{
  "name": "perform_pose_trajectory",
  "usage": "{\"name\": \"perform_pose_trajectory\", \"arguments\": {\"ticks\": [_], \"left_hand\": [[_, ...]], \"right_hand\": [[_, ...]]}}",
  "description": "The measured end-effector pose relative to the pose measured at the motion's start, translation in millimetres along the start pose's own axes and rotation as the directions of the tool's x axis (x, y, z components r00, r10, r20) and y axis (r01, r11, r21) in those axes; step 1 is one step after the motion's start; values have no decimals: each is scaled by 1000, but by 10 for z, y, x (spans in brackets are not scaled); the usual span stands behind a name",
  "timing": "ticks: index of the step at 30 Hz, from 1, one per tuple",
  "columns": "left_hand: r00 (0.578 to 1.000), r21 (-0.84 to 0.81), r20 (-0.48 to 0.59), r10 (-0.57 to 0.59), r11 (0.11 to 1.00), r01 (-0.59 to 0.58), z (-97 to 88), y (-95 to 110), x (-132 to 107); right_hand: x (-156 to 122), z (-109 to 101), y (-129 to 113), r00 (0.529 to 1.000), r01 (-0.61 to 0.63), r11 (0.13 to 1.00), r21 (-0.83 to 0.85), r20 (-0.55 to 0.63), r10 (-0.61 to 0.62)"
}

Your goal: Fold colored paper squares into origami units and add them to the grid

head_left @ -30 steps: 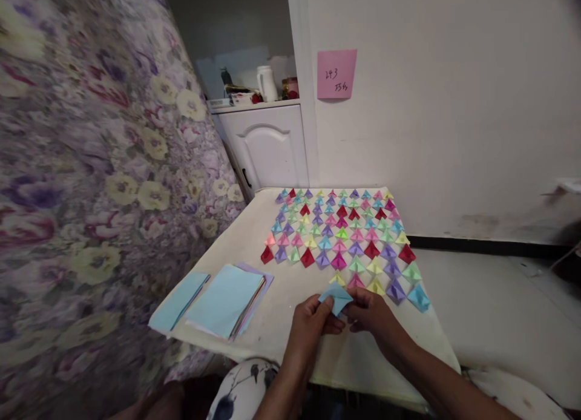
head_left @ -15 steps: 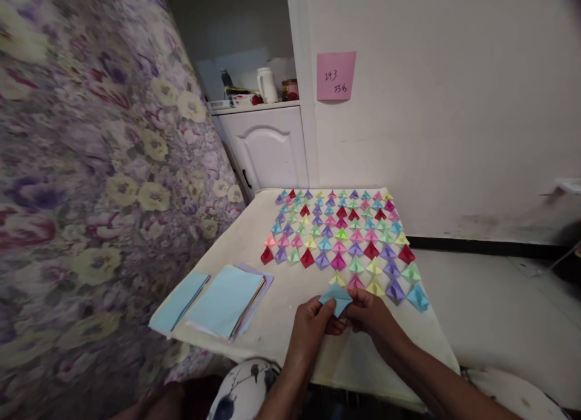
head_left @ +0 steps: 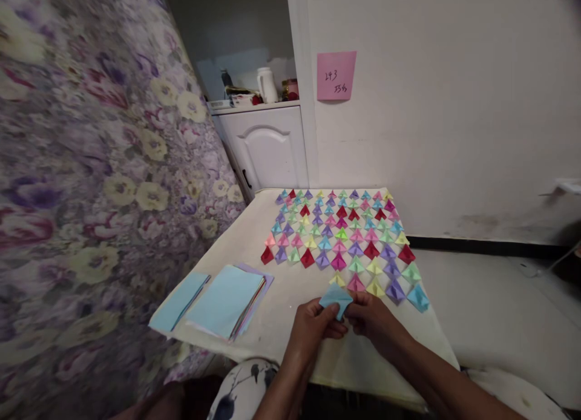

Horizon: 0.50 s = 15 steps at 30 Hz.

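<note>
**Over the near part of the surface point(head_left: 290, 332), one blue paper piece point(head_left: 336, 294) is being held**

The left hand point(head_left: 315, 323) is pinching the blue paper piece from its left side, with the thumb lying on top and the fingers curling below. The right hand point(head_left: 372, 317) is gripping the right corner, also nearly closed; how its other fingers are standing, I cannot tell. This piece is hanging in front of many folded paper pieces point(head_left: 341, 233), which are lying in rows. To the left, a paper stack point(head_left: 229, 299) is lying with blue on top, and a smaller stack point(head_left: 181, 302) is lying beside it.

By my judgement, the hands are doing a folding or creasing step, because the piece is showing a pointed outline. The next move seems to be calling for a steady left pinch, with the right fingertips pressing the fold; otherwise the layers may be opening again.
</note>
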<state>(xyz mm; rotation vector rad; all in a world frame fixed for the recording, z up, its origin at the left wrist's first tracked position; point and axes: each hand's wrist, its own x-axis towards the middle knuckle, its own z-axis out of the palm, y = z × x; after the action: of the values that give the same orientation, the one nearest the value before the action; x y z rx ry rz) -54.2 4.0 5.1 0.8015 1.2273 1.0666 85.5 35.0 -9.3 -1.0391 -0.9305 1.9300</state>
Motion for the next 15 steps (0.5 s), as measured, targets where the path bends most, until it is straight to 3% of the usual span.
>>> {"name": "perform_pose_trajectory", "arguments": {"ticks": [4,11,15], "left_hand": [[1000,-20,17,-4,1000,4,-11,1,6],[999,-39,35,-6,999,8,-3,22,-6],[1000,-44,23,7,999,-6,-2,24,-9]], "right_hand": [[-20,-18,-44,997,-44,996,83,63,39],[-51,-4,-69,997,-67,989,129,55,61],[-82,-13,-83,993,-52,980,190,112,31]]}}
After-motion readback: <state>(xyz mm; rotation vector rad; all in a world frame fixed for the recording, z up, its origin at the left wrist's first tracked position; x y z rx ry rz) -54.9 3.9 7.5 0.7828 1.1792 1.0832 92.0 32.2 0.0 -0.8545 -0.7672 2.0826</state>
